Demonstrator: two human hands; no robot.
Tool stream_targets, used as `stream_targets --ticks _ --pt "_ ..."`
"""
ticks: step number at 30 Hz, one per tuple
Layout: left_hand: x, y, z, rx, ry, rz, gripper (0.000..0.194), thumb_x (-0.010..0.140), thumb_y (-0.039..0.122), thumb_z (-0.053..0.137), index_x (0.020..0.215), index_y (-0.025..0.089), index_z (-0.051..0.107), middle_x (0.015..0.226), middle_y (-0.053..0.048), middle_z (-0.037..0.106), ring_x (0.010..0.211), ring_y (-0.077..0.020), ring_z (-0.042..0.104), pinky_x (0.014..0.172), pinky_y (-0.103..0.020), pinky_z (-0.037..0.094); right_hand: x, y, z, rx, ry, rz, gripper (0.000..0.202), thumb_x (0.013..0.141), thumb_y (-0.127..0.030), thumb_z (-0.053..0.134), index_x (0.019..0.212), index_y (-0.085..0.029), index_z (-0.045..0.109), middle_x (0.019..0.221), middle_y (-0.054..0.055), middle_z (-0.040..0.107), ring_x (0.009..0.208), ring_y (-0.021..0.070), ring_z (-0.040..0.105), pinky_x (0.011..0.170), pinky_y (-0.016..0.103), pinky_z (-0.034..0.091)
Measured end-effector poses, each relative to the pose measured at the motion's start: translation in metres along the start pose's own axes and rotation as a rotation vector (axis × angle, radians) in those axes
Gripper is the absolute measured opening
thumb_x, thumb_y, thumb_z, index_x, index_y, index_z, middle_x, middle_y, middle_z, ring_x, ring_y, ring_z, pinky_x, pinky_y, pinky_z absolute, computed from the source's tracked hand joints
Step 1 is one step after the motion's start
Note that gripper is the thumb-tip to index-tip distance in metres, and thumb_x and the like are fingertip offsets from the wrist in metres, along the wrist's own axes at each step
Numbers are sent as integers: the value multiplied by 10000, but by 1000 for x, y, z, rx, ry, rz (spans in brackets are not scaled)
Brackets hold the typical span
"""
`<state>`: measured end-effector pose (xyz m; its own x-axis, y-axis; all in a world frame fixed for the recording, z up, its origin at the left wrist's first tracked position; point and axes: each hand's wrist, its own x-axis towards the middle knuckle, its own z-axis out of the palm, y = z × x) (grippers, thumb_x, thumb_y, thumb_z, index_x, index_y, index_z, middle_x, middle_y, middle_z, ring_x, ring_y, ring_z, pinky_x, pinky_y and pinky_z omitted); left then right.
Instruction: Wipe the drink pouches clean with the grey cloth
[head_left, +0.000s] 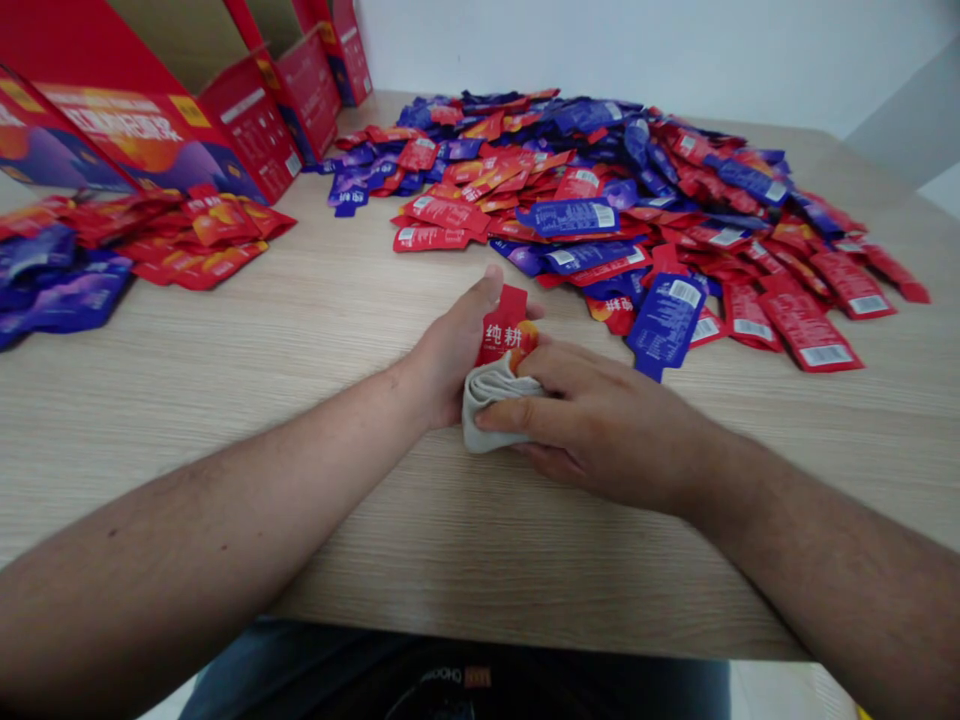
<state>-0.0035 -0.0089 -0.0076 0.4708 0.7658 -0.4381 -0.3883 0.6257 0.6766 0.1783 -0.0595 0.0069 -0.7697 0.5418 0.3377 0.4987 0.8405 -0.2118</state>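
Note:
A red sachet (pixel 504 322) with white characters and an orange patch lies in my left hand (pixel 452 350), whose thumb points up along its edge. My right hand (pixel 592 415) pinches a folded pale cloth (pixel 491 405) and presses it against the lower part of that sachet, so this part is hidden. The fingers of my left hand pass behind the sachet and show only in part. Beyond both hands, a blue sachet (pixel 670 315) with a barcode lies at the near edge of a large heap of red and blue sachets (pixel 577 218).
Red cartons (pixel 150 130) with open tops stand at the back left. In front of them, on the wooden table (pixel 315 330), lie red sachets (pixel 202 235) and blue sachets (pixel 60 280) in a smaller group. A white wall (pixel 675 50) rises behind the table.

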Motion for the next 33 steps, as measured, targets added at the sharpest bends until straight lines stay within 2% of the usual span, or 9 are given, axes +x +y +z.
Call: stream_targets --ticks 6,10,12,15,17,23,28,31,33 --pt "0 2 0 -13 -9 -18 672 1013 737 498 1273 162 728 821 -86 784 699 -247 754 676 -362 613 0 1 1 12 41 141 341 950 -189 693 1269 -254 794 1126 132 705 1080 319 679 904 450 559" --pt "-2 2 0 10 4 -7 713 1014 745 496 1350 151 701 900 -108 807 737 -252 767 714 -372 620 2 -6 1 -26 -13 8 307 969 -168 652 1222 -261 798 1019 84 703 949 263 664 820 387 543" --pt "-3 2 2 6 -16 -16 727 1029 746 455 1360 147 698 925 -115 812 759 -255 774 713 -366 620 2 -4 2 -30 -20 21 314 976 -176 644 1239 -270 788 1051 85 702 984 264 665 847 387 550" --pt "-3 1 7 -40 -103 -33 747 1052 746 379 1331 137 712 937 -121 814 832 -272 793 720 -355 624 0 7 3 -72 107 170 333 993 -220 650 1303 -259 764 1140 126 680 1067 299 658 911 444 569" --pt "-3 0 10 -69 -156 -35 767 1058 749 353 1313 126 721 952 -131 815 890 -284 802 743 -351 628 -1 12 4 -96 190 240 352 995 -234 646 1331 -243 753 1129 137 663 1038 307 655 895 465 577" --pt "-3 -1 7 -49 -165 -51 732 1071 713 361 1282 123 740 895 -124 808 841 -272 800 678 -327 615 -1 9 4 -46 139 133 327 998 -201 626 1281 -262 778 1092 112 664 1078 305 659 930 455 572" --pt "-1 -2 7 -50 -191 -24 739 1046 754 390 1264 140 740 884 -126 809 790 -261 791 651 -324 614 -2 18 2 -84 239 249 354 978 -241 687 1327 -222 741 1051 100 634 922 246 633 831 411 579" --pt "-2 -2 8 -53 -188 -16 723 1059 733 388 1260 134 741 895 -120 809 808 -258 795 664 -317 616 -2 20 2 -85 197 171 290 1006 -250 650 1278 -257 751 1082 106 649 999 275 641 867 434 578" --pt "-2 -3 7 -32 -175 -10 713 1072 718 373 1258 137 742 892 -113 807 784 -241 790 658 -304 609 -2 20 2 -106 221 176 291 1003 -243 649 1278 -268 743 1088 104 653 1012 290 647 871 454 579"
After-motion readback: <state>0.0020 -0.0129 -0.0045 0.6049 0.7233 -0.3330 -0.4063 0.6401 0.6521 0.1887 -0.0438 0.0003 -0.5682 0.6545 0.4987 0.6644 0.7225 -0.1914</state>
